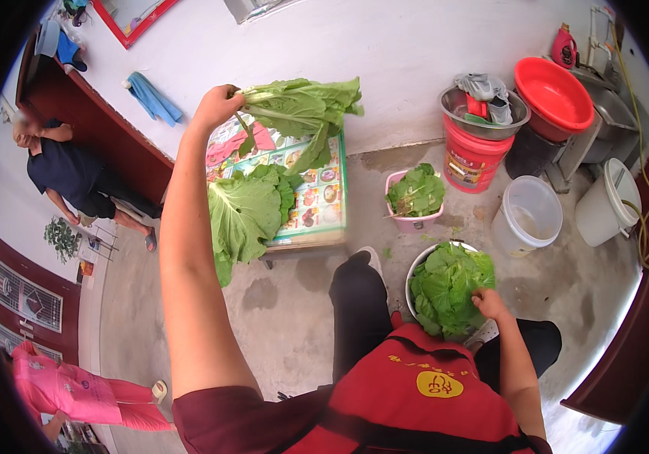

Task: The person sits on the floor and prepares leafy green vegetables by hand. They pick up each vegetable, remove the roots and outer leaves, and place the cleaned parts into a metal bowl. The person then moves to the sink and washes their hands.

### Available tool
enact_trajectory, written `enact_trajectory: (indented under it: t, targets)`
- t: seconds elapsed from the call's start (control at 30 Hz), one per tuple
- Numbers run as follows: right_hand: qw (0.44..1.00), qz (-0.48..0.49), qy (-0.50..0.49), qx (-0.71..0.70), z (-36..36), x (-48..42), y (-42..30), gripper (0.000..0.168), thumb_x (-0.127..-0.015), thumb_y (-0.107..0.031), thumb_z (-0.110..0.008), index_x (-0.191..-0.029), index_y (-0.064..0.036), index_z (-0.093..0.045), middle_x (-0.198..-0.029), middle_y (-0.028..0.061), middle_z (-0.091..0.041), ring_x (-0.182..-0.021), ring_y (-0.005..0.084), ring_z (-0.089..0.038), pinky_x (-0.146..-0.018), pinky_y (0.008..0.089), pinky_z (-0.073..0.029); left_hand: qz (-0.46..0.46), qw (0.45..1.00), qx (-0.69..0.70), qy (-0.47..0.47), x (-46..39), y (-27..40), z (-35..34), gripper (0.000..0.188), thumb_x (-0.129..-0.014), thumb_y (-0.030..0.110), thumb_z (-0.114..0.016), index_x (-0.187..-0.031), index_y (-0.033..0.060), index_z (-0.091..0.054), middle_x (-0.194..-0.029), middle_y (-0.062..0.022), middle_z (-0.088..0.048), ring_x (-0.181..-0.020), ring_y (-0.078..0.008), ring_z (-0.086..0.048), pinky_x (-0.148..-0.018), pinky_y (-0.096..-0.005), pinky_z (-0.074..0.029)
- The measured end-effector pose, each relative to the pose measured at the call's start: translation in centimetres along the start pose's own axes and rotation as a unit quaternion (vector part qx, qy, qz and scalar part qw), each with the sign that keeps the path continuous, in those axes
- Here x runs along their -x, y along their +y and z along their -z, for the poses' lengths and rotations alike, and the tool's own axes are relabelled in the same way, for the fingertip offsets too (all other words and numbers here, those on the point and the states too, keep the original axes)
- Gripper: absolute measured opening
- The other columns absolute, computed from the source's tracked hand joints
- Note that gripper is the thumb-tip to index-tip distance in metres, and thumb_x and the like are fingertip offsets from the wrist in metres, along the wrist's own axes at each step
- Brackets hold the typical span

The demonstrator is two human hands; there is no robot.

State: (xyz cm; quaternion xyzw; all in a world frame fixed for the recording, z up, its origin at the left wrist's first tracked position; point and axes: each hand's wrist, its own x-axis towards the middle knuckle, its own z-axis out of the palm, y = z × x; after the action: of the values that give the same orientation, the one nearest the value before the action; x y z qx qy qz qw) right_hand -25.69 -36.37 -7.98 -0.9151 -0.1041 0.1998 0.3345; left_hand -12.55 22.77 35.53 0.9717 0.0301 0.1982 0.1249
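Note:
My left hand (221, 106) is raised above a low table and closed around the stem end of a leafy green vegetable (307, 108), whose large leaves stretch to the right. Beneath it, more big green leaves (245, 213) lie on the table (319, 224), some hanging over its edge. My right hand (490, 303) is at the right side of a heap of green leaves (449, 284) in a round white basin (412, 272) on the floor between my legs. Its fingers touch a leaf there; whether they grip it I cannot tell.
A pink bin (415, 224) with leaves stands beyond the basin. To its right are an open translucent bucket (529, 213), a red bucket (475, 159) under a metal bowl, a red basin (554, 93) and a white lidded bucket (602, 210). Two people stand at the left.

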Motion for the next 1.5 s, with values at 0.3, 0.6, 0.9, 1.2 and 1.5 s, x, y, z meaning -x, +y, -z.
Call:
enact_trajectory:
  t: [0.3, 0.6, 0.9, 1.2, 1.5]
  targets:
    - [0.986, 0.152, 0.022, -0.070, 8.6, -3.5, -11.1, 0.030, -0.082, -0.017, -0.054, -0.104, 0.002, -0.058, -0.098, 0.0223, -0.061, -0.091, 0.0324, -0.060, -0.079, 0.0377, -0.046, 0.140, 0.901, 0.404, -0.068, 0.0, 9.4, -16.2, 0.026, -0.079, 0.022, -0.050, -0.078, -0.0024, -0.061, -0.063, -0.0041, -0.054, -0.052, -0.0103, -0.044, -0.047, -0.0260, -0.033]
    - [0.927, 0.118, 0.022, -0.354, 10.2, -8.8, -14.4, 0.047, -0.085, -0.027, -0.057, -0.117, 0.007, -0.049, -0.108, 0.0168, -0.059, -0.099, 0.0252, -0.058, -0.086, 0.0345, -0.045, 0.223, 0.793, 0.556, -0.111, 6.4, 20.0, -32.1, 0.025, -0.081, 0.011, -0.044, -0.094, -0.0025, -0.061, -0.066, -0.0019, -0.054, -0.049, -0.0060, -0.039, -0.043, -0.0213, -0.029]
    - [0.727, 0.016, 0.009, -0.686, 9.0, -17.5, -14.0, 0.088, -0.078, -0.042, -0.065, -0.137, 0.003, -0.016, -0.137, 0.0186, -0.031, -0.124, 0.0313, -0.037, -0.102, 0.0425, -0.029, 0.060, 0.892, 0.446, -0.038, 8.6, 22.5, -41.8, 0.029, -0.081, 0.011, -0.044, -0.101, -0.0047, -0.059, -0.083, -0.0100, -0.060, -0.078, -0.0196, -0.057, -0.072, -0.0295, -0.044]
    - [0.567, -0.012, 0.082, -0.820, 8.4, -23.9, -16.2, 0.026, -0.082, -0.015, -0.056, -0.106, -0.006, -0.051, -0.104, 0.0079, -0.056, -0.095, 0.0201, -0.054, -0.089, 0.0368, -0.038, 0.043, 0.917, 0.396, 0.025, 7.3, 23.9, -41.1, 0.021, -0.086, 0.010, -0.043, -0.095, -0.0030, -0.058, -0.087, -0.0165, -0.057, -0.080, -0.0287, -0.057, -0.073, -0.0349, -0.044]
    - [0.582, 0.043, 0.027, -0.812, 7.8, -25.9, -15.9, 0.029, -0.081, -0.015, -0.053, -0.106, -0.002, -0.050, -0.104, 0.0101, -0.058, -0.098, 0.0221, -0.054, -0.093, 0.0343, -0.038, 0.329, 0.608, 0.698, -0.187, 5.1, 20.9, -41.4, 0.024, -0.091, 0.018, -0.041, -0.096, 0.0048, -0.060, -0.089, -0.0066, -0.062, -0.075, -0.0167, -0.058, -0.068, -0.0305, -0.047]
